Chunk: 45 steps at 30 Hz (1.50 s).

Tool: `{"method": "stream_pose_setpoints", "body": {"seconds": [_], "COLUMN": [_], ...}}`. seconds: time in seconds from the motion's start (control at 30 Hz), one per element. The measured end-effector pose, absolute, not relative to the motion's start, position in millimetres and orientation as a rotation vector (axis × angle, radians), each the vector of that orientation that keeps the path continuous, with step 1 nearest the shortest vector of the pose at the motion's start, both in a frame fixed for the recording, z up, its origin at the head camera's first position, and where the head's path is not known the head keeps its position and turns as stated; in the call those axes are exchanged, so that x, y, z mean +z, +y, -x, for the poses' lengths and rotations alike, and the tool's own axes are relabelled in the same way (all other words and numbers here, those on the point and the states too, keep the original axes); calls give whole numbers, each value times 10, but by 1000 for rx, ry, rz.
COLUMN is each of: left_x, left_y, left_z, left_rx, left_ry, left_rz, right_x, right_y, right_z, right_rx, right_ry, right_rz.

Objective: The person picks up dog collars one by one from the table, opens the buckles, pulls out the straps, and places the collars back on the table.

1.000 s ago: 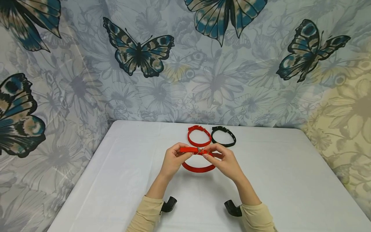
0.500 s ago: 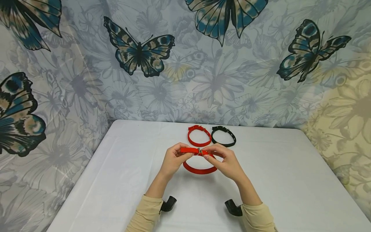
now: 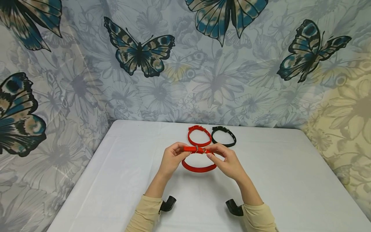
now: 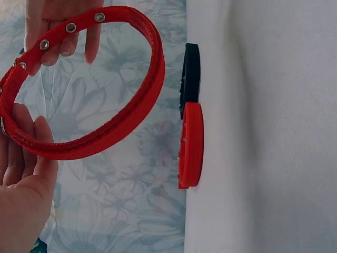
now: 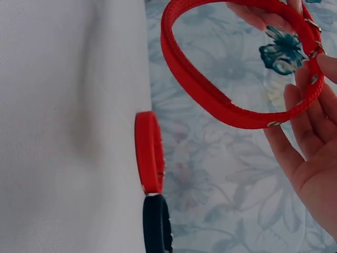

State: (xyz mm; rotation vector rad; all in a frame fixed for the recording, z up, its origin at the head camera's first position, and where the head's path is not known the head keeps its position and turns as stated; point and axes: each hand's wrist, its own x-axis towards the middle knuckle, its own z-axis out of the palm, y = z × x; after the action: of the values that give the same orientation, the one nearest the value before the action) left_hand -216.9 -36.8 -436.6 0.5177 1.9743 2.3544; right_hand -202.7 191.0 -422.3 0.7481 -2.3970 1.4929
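Held collar [image 4: 116, 132]: looks like woven cloth, matt, ribbed and slightly rough along the edge. Eyelets [image 4: 71, 27] and buckle [image 3: 196, 149]: silvery metal, glossy. Other red collar [image 4: 194, 145]: matt, cloth-like, reads smoother from here. Black collar [image 4: 192, 74]: dull; material unclear to me. Table cover [image 3: 116, 161]: matt cloth, fine weave. Wall hanging [image 3: 217, 80]: printed cloth, smooth, faint sheen. Sleeves [image 3: 147, 209]: soft matt cloth. Wrist mounts [image 3: 168, 204]: plastic-looking, smooth.

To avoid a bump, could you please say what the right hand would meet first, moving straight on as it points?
Beyond the red collar it holds, probably the left hand, though depth is unclear.
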Motion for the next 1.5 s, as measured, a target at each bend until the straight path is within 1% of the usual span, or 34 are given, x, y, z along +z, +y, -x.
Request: {"method": "stream_pose_setpoints", "body": {"seconds": [0.4, 0.67, 0.83, 0.93, 1.07, 1.33, 1.5], "left_x": [-4385, -4375, -4360, -4365, -4369, -4365, -4379], "left_y": [-361, -388, -418, -428, -428, -422, -422], "left_z": [2171, 2176, 2181, 2189, 2184, 2162, 2161], "left_rx": [2372, 2303, 2251, 2208, 2101, 1899, 1859], "left_ry": [1932, 1962, 1940, 1942, 2050, 2296, 2358], "left_rz": [-563, -564, -614, -655, -680, -631, -666], "right_x": [-4234, -4234, -4216, -4070, -3880, -3928, -3969], "right_y": [1880, 1871, 1872, 1826, 1758, 1768, 1787], "right_z": [2019, 2023, 2017, 1936, 1831, 1856, 1880], "right_rx": [1584, 1567, 1547, 1534, 1537, 1511, 1504], "right_ry": [-2418, -2411, -2406, -2416, -2417, -2415, -2383], "right_rz": [-621, -632, -632, -632, -649, -732, -816]}}
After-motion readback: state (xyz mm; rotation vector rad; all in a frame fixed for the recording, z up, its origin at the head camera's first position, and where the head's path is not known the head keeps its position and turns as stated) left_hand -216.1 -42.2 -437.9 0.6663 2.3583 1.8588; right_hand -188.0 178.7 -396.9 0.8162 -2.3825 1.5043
